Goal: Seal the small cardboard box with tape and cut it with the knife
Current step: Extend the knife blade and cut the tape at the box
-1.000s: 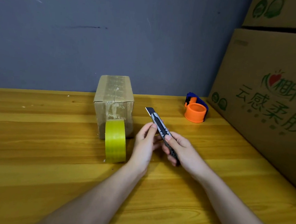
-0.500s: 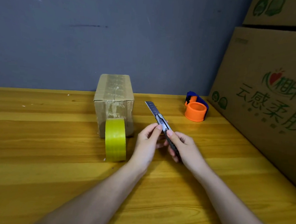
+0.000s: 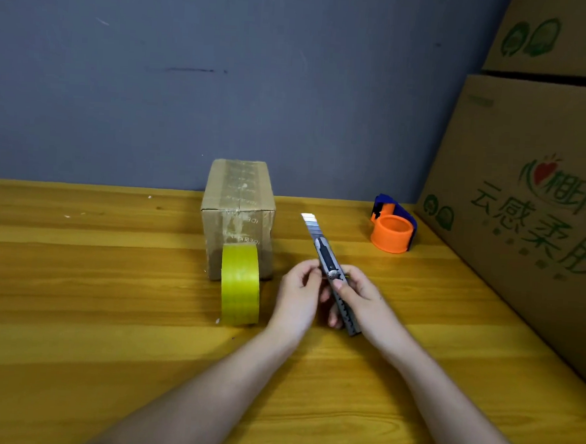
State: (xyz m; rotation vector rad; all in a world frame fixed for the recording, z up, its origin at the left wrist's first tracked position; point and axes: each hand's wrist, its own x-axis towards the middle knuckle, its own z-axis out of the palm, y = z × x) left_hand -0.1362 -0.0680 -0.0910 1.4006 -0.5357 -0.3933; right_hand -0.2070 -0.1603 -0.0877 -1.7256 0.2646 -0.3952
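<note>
A small cardboard box [image 3: 238,201] stands on the wooden table [image 3: 91,295] near the wall, with clear tape along its top and front. A yellow tape roll [image 3: 239,283] stands on edge against the box's front. My right hand [image 3: 362,294] grips the grey utility knife [image 3: 329,270] by its handle, thumb on the slider. Its segmented blade sticks out toward the wall. My left hand [image 3: 297,290] pinches the knife's body from the left, just right of the tape roll.
An orange and blue tape dispenser [image 3: 392,229] sits at the back right. Large printed cardboard cartons [image 3: 533,188] line the right edge of the table. A grey wall closes off the back.
The knife blade has slid further out of the handle. Both hands stay together on the knife at about the same spot.
</note>
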